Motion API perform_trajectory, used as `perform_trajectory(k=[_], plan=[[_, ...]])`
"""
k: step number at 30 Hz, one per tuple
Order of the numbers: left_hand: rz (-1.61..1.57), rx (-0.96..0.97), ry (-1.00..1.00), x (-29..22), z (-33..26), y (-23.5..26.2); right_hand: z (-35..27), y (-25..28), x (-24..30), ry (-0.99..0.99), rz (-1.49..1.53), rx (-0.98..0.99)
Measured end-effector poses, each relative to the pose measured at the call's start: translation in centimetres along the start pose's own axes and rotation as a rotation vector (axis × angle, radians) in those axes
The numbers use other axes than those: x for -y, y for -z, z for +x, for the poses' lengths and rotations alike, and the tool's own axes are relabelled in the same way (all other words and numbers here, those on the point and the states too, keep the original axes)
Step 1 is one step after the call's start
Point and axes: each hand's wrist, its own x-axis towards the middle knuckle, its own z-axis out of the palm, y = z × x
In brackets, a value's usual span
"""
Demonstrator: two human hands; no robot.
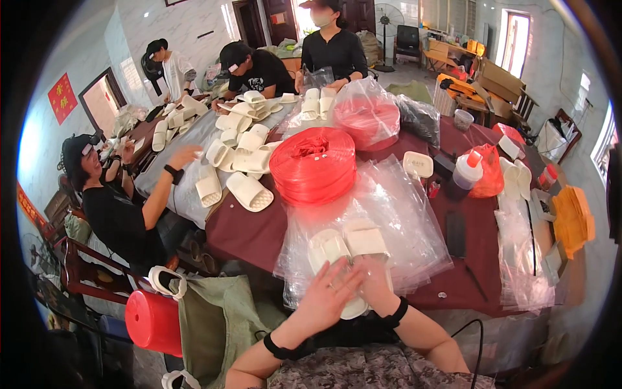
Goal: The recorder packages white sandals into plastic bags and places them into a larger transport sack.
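Both our hands press flat and open, left hand (326,293) crossing right hand (370,280), on two white slippers (346,249) lying side by side on clear bags (414,227), toes pointing away across the worktop (253,230).

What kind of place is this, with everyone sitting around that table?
Most likely a small packing workshop. Piles of white foam slippers cover the dark red table, clear plastic bags lie stacked beside a big red spool of plastic twine, and cardboard boxes stand at the back.
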Motion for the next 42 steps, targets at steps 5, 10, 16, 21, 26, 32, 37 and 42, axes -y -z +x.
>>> perform_trajectory(k=[5,10,16,21,26,32,37,42], plan=[[-0.294,0.182,-0.358,-4.6,-2.7,0.2,0.7,0.2,-0.4,-0.089,-0.287,0.100],[-0.740,0.267,-0.148,-1.3,-3.2,2.1,0.3,1.6,-1.1,-0.020,-0.304,-0.123],[-1.091,-0.501,0.482,4.1,-3.0,-1.5,1.9,3.2,2.6,-0.385,0.000,-0.031],[-1.500,-0.225,0.625,2.3,-2.9,-4.5,2.4,3.7,4.0,-0.210,0.159,-0.174],[-1.674,0.075,0.692,0.4,-3.1,-5.2,2.6,3.5,0.4,-0.228,-0.032,-0.234],[-1.821,0.041,0.637,2.0,-3.7,-6.5,3.5,2.7,1.7,-0.187,0.024,-0.333],[-1.724,-0.001,1.003,2.7,-1.7,-8.1,3.2,0.6,-1.5,-0.339,0.179,0.071],[-2.022,-0.052,1.154,6.3,-2.3,-8.5,0.6,1.8,-1.4,-0.065,0.561,0.092]])
